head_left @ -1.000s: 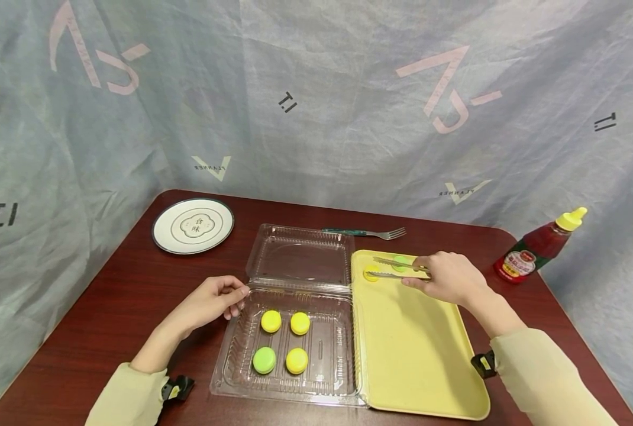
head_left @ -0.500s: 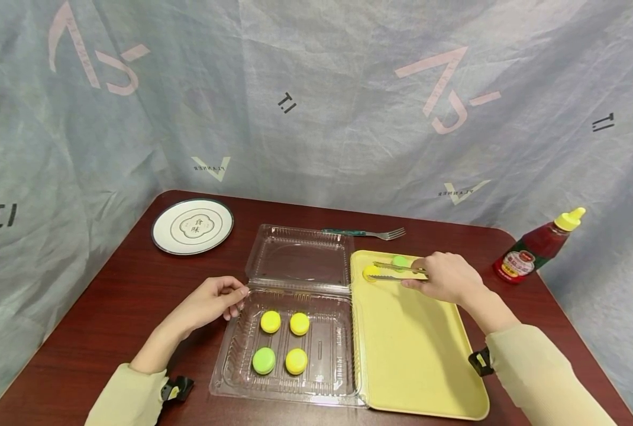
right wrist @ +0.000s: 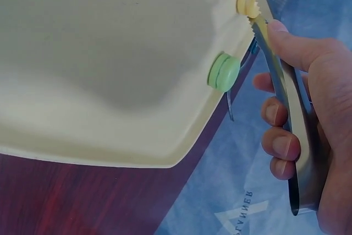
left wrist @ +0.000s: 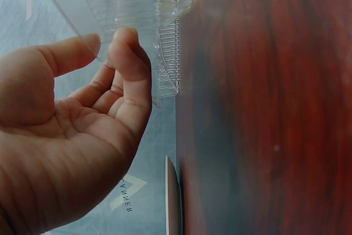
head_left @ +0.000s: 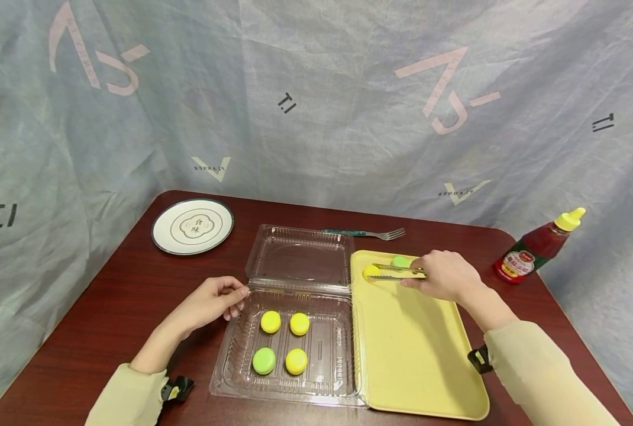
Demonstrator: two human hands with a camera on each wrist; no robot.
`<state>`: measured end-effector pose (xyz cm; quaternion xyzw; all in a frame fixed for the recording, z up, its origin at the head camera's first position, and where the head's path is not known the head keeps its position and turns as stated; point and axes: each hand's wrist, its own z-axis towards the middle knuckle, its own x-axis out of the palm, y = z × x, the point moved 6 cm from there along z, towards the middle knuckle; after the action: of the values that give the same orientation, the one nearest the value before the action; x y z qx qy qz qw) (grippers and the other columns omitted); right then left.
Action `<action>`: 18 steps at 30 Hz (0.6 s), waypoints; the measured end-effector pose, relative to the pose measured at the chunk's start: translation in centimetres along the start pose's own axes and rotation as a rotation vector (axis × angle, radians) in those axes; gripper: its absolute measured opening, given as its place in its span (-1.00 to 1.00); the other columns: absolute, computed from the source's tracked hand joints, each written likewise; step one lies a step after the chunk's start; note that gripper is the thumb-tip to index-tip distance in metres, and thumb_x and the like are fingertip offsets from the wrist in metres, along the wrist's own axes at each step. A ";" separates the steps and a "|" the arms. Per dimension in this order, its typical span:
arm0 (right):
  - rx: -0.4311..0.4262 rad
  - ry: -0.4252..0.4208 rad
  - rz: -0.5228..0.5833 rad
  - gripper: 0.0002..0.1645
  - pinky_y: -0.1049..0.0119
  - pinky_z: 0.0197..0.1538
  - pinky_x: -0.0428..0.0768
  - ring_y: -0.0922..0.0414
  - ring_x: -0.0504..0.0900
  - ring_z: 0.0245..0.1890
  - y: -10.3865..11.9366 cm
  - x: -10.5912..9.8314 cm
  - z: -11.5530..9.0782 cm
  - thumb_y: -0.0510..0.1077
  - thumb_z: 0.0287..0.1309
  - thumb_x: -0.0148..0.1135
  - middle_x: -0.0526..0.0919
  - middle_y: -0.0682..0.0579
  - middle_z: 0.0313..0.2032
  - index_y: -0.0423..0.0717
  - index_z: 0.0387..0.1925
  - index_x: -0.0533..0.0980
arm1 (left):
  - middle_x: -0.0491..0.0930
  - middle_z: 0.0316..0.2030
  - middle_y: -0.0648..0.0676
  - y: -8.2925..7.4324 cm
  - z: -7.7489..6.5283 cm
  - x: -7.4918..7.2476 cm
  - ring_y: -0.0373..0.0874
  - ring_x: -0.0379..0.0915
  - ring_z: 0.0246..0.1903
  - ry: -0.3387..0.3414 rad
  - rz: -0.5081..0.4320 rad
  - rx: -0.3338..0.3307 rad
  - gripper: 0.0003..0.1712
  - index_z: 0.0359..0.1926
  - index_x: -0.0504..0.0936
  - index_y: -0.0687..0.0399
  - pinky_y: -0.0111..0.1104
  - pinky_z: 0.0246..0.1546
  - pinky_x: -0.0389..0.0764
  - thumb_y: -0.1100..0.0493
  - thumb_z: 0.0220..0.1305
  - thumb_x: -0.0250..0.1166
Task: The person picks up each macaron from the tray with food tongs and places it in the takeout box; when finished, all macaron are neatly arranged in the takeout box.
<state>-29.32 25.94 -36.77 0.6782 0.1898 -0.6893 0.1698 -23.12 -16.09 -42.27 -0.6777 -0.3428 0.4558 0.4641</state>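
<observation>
Our right hand (head_left: 445, 275) clasps the tongs (right wrist: 300, 125), tips at a yellow macaron (right wrist: 244, 0); an off-centre squeeze could squirt it away. Our left hand (head_left: 212, 300) pinches the clear box (head_left: 327, 352).

Reads as a lab-style recording booth, staged; can't pin it closer. Evidence: blue-grey cloth (head_left: 338, 142) hung behind and down both sides of the bench (head_left: 109, 307), printed with repeated logos (head_left: 135, 52) and mirrored PLANNER lettering (head_left: 209, 168). Black modules (head_left: 178, 389) strapped at both sleeve cuffs (head_left: 135, 390). Bench top is dark red wood-grain. Dining kit on it: white plate (head_left: 193, 226), fork (head_left: 370, 234), red sauce bottle (head_left: 529, 251), yellow tray (head_left: 412, 349). Room behind the cloth is hidden.
</observation>
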 end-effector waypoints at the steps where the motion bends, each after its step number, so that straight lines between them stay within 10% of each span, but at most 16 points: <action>1: -0.002 0.000 0.002 -0.60 0.12 -0.49 0.54 0.21 0.52 -0.58 0.0 0.0 0.1 0.23 0.08 0.44 0.67 0.17 -0.49 0.01 -0.28 0.73 | 0.55 -0.44 0.10 0.0 0.0 0.0 -0.11 0.48 -0.47 -0.001 0.000 0.001 -0.76 -0.10 0.57 0.36 -0.38 -0.45 0.55 0.19 0.48 0.17; 18: -0.042 0.018 0.003 -0.73 0.18 -0.53 0.50 0.29 0.46 -0.62 0.5 -0.6 0.5 0.20 0.09 0.44 0.64 0.25 -0.53 0.12 -0.39 0.73 | 0.55 -0.44 0.10 0.1 0.0 0.0 -0.11 0.48 -0.47 0.005 -0.007 0.002 -0.76 -0.10 0.57 0.36 -0.38 -0.45 0.56 0.19 0.48 0.16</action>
<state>-29.51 25.26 -36.16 0.6810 0.2045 -0.6788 0.1834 -23.13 -16.09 -42.35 -0.6772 -0.3438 0.4529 0.4670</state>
